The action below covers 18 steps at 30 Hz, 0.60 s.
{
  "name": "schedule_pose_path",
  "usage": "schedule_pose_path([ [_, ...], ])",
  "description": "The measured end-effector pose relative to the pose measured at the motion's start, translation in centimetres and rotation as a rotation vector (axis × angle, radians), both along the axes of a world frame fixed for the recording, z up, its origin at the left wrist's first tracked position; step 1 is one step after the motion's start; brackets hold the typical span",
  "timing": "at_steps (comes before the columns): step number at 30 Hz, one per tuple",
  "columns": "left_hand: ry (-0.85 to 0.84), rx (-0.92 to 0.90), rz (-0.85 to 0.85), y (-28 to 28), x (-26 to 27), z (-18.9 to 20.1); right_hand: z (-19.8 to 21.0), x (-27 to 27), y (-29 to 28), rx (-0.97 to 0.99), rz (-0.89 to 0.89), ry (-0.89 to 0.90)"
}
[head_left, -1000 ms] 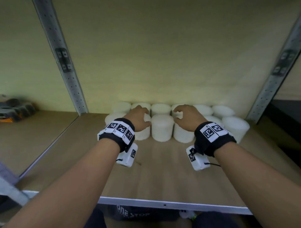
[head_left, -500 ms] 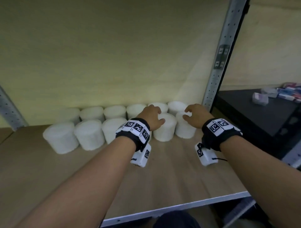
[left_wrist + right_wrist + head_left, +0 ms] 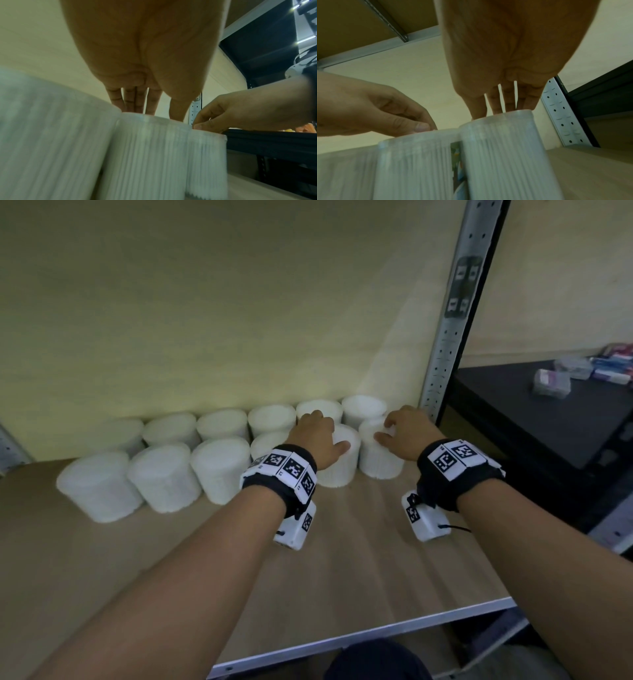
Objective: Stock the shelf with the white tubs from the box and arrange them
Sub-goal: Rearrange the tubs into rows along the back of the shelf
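Two rows of white ribbed tubs (image 3: 161,477) stand at the back of the wooden shelf (image 3: 342,570). My left hand (image 3: 318,436) reaches over the top of a front-row tub (image 3: 339,474) and grips its rim, thumb at the front. The right hand (image 3: 407,433) grips the top of the tub at the row's right end (image 3: 380,467) in the same way. The left wrist view shows my left hand (image 3: 150,112) over its tub (image 3: 145,155). In the right wrist view my right hand (image 3: 496,111) sits on its tub (image 3: 501,155). The two tubs stand side by side, touching.
A perforated metal upright (image 3: 455,313) rises just right of the tubs. Beyond it a dark shelf (image 3: 513,422) carries small packets (image 3: 551,383). The shelf's metal front edge (image 3: 359,635) runs below my forearms. A pale wall backs the rows.
Both hands have moved right along the front row, from the middle tubs to the two at the right end. The view has swung right with them.
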<state>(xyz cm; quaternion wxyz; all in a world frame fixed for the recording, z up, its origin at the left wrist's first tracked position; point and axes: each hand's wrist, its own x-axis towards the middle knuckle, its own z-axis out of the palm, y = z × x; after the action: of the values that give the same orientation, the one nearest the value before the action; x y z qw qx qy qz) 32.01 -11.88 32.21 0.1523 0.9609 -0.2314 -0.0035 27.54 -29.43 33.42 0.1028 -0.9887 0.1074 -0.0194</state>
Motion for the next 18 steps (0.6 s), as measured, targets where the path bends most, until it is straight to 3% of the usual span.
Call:
schedule_pose_path([
  [18, 0.008, -0.039, 0.003, 0.08, -0.15, -0.38, 0.20, 0.06, 0.12, -0.001, 0.006, 0.011],
])
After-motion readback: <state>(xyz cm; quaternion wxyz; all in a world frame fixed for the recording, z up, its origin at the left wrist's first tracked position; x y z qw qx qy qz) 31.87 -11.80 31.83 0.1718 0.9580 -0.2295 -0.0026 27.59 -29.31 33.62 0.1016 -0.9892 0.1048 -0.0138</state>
